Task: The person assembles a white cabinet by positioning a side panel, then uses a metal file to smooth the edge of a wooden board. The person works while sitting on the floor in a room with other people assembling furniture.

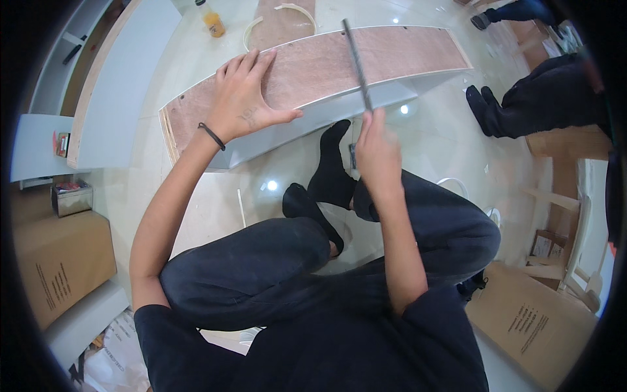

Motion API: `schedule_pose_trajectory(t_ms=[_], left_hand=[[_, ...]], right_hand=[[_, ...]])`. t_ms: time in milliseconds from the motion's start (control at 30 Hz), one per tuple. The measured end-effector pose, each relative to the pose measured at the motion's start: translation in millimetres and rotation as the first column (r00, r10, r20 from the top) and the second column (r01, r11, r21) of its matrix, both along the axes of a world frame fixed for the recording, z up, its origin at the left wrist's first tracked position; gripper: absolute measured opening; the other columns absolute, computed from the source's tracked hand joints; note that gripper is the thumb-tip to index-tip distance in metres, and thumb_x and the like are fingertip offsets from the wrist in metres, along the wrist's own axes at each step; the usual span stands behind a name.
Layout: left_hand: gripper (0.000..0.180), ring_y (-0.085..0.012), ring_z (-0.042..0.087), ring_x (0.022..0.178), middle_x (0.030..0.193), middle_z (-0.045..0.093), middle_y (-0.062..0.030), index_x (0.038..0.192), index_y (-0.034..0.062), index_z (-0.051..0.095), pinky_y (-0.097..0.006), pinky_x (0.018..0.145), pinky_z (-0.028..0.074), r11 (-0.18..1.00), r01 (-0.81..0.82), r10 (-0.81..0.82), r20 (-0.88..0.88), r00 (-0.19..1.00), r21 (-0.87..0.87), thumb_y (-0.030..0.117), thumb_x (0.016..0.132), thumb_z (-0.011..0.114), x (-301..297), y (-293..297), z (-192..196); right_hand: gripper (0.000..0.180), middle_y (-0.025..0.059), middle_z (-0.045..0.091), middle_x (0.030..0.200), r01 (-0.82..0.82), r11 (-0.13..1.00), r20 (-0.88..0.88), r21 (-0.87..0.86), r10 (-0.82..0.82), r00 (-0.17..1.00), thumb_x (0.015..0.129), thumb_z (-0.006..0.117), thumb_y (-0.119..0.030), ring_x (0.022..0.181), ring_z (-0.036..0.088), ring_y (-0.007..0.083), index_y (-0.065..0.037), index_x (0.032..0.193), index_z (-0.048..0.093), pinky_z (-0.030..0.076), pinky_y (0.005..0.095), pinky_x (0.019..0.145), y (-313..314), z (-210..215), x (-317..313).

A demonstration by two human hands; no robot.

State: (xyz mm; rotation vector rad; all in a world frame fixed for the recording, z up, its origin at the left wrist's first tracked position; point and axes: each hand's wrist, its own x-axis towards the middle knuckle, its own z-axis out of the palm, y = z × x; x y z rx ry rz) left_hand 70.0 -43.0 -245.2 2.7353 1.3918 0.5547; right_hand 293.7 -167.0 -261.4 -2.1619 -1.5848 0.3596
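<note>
A long, shallow cabinet panel with a reddish-brown plywood face point(313, 68), thin white edges and a pale grey side lies on the floor in front of me. My left hand point(245, 98) rests flat on its left part, fingers spread toward the far edge and thumb pointing right near the near edge. My right hand point(379, 153) is closed round the near end of a long, thin grey metal file point(356, 62). The file slants up and away across the panel's near edge; whether it touches the wood I cannot tell. The right hand is slightly blurred.
A bottle of orange drink point(211, 19) and a curled pale edging strip point(287, 19) lie beyond the panel. White cabinet parts point(124, 85) stand at left. Cardboard boxes point(65, 261) flank me. At right another person's dark-clothed legs point(542, 98) stretch in. My socked feet point(330, 163) are near the panel.
</note>
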Motion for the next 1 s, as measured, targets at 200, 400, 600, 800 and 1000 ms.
schedule_pose_trajectory(t_ms=[200,400,600,800,1000], left_hand=[[0.112,-0.0413,0.043,0.133,0.143,0.047,-0.0268,0.145,0.0034,0.046,-0.049,0.113,0.029,1.000,0.001,-0.001,0.006,1.000,0.004,0.065,0.058,0.080,0,-2,-2],[0.113,-0.0409,0.042,0.134,0.144,0.046,-0.0266,0.145,0.0036,0.046,-0.049,0.113,0.028,1.000,0.009,-0.009,0.003,1.000,0.028,0.067,0.058,0.079,0,2,-5],[0.112,-0.0415,0.041,0.135,0.145,0.045,-0.0272,0.145,0.0046,0.047,-0.049,0.114,0.028,1.000,-0.001,0.001,0.006,1.000,-0.026,0.066,0.058,0.079,1,3,-1],[0.113,-0.0421,0.040,0.136,0.146,0.045,-0.0272,0.146,0.0056,0.047,-0.049,0.114,0.028,1.000,0.000,0.000,0.028,1.000,0.006,0.068,0.057,0.079,1,2,-6],[0.113,-0.0425,0.040,0.136,0.146,0.045,-0.0271,0.146,0.0059,0.046,-0.050,0.114,0.029,1.000,-0.005,0.005,-0.002,1.000,0.009,0.066,0.057,0.080,-1,5,-9]], right_hand=[[0.024,0.0274,0.064,0.075,-0.069,0.998,-0.077,0.000,0.068,0.995,0.104,0.045,-0.027,0.069,0.063,0.0499,-0.004,0.098,0.046,0.049,0.0600,0.058,-42,-1,-14],[0.024,0.0259,0.064,0.071,-0.127,0.988,-0.031,-0.088,0.125,0.992,0.104,0.045,-0.027,0.068,0.065,0.0480,-0.004,0.098,0.044,0.051,0.0592,0.059,-48,2,-28],[0.025,0.0273,0.064,0.071,-0.025,0.999,0.030,0.043,0.024,0.999,0.105,0.043,-0.027,0.073,0.064,0.0490,-0.003,0.098,0.047,0.049,0.0592,0.060,12,14,8],[0.023,0.0253,0.065,0.074,-0.113,0.993,-0.058,-0.042,0.110,0.992,0.104,0.045,-0.027,0.069,0.064,0.0487,-0.004,0.099,0.046,0.050,0.0593,0.059,-67,1,-27],[0.025,0.0272,0.064,0.072,-0.031,0.998,0.044,-0.056,0.034,0.998,0.105,0.042,-0.028,0.071,0.064,0.0505,-0.004,0.101,0.047,0.050,0.0601,0.060,-7,8,2]])
